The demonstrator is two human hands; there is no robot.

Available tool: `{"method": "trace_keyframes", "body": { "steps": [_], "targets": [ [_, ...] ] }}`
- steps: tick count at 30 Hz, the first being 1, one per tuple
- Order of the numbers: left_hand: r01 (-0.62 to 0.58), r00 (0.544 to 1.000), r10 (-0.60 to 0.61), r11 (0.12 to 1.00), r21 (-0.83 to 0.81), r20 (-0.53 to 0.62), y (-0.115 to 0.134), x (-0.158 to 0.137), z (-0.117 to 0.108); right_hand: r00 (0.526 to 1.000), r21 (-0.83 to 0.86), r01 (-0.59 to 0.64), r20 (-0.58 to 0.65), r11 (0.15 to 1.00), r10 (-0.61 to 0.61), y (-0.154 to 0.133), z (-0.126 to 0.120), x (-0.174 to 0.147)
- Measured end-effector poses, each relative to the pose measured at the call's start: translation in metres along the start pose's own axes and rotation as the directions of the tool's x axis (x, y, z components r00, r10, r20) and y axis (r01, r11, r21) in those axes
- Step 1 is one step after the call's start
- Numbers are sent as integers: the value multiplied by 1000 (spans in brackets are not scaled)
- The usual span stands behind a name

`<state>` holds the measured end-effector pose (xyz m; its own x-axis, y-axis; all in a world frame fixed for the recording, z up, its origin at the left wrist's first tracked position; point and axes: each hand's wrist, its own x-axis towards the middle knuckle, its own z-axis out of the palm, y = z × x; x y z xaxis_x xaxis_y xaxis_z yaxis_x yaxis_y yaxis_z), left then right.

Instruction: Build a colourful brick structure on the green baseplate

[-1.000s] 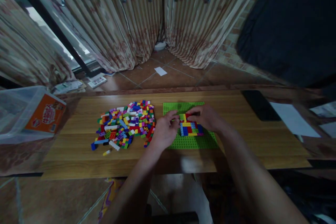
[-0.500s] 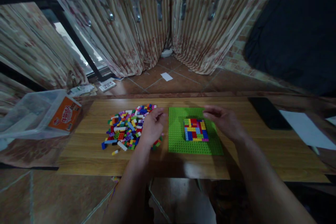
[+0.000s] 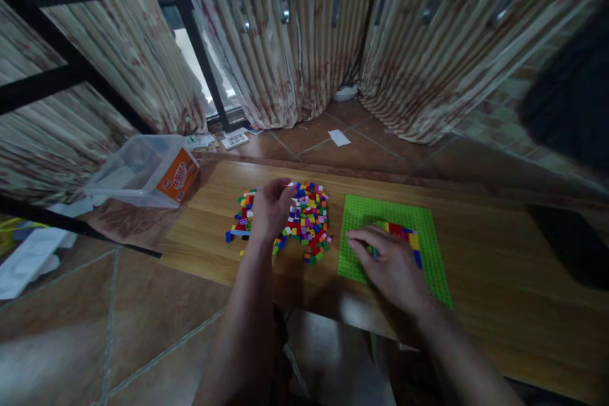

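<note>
Block [image 3: 413,241] of joined bricks sits on the green plate [image 3: 354,216], toward its right part, its near left portion hidden under the right hand [image 3: 392,260]. What shows of it is red, yellow and blue, pressed together in a compact patch. That much appears done; green studs show on several sides of it, and a large pile [image 3: 311,212] of loose bricks lies on the table [image 3: 200,235] to the left of the plate, not joined to anything. By that measure, only a small share of the bricks looks built in, though how many layers the block has cannot be told.

The left hand [image 3: 272,209] reaches forward over the pile, back of the hand up, fingers curled and thumb near the index finger; whether a brick is between them cannot be made out. Its forearm runs nearly straight ahead from the lower edge. The right hand comes in at a slant from the lower right, palm down, fingers half bent and pointing left, with a small gap between thumb and index finger; a bluish spot shows beneath the fingers, but whether it is gripped cannot be told
</note>
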<state>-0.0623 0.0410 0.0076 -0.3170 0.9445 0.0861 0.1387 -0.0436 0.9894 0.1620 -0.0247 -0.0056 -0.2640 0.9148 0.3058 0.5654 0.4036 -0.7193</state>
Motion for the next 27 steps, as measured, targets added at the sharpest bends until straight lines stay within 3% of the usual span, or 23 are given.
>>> {"method": "trace_keyframes", "body": {
  "steps": [7,16,22,27],
  "targets": [
    [25,998,-27,999,-25,-50,0,3,-12,988,-77,67,141,995,-56,1,34,5],
    [34,999,-37,998,-61,-37,-4,5,-18,989,-253,85,139,964,-50,-3,59,15],
    [13,999,-14,1000,-29,-39,-6,6,-23,992,-321,6,121,947,34,-4,62,18],
    [20,999,-20,1000,2,-41,-5,5,-24,996,-275,2,92,961,24,8,57,21]
  ]
}}
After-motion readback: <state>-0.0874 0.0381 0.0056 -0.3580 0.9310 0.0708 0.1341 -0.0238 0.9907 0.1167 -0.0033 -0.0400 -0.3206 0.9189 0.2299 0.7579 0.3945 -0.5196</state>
